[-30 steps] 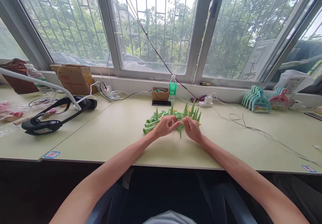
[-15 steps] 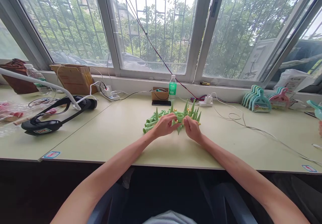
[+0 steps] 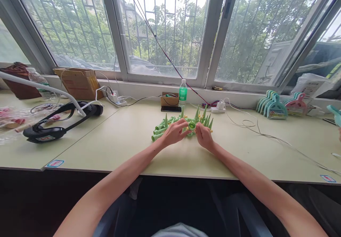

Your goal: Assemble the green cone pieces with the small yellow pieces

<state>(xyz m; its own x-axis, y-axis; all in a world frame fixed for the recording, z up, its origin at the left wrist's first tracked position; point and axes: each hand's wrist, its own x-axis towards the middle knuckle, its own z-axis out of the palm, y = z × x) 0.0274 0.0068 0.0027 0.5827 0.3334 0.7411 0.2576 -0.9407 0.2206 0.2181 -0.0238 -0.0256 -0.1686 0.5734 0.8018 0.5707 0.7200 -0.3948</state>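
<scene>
Between my two hands is a small green cup-shaped plastic piece (image 3: 191,126), its round opening tipped toward me. My left hand (image 3: 174,132) pinches it from the left with thumb and fingers. Curled at its right side, my right hand (image 3: 204,135) grips the same piece near the rim. Behind and around the hands lie several green tubes (image 3: 157,137) and pointed green cones (image 3: 205,111), with small yellow bits among them. My fingers hide part of this pile.
Behind the pile stand a green-labelled bottle (image 3: 182,92), a small cardboard box (image 3: 169,99) and a black phone (image 3: 171,109). A black headset (image 3: 50,132) lies left. White cables (image 3: 262,133) and turquoise hangers (image 3: 275,109) are right. At the right edge someone holds a turquoise item (image 3: 336,115).
The green cup-shaped piece has tilted, so its opening now faces me and its inside shows. Both hands have stayed almost in place. The turquoise item at the right edge has shifted slightly.
</scene>
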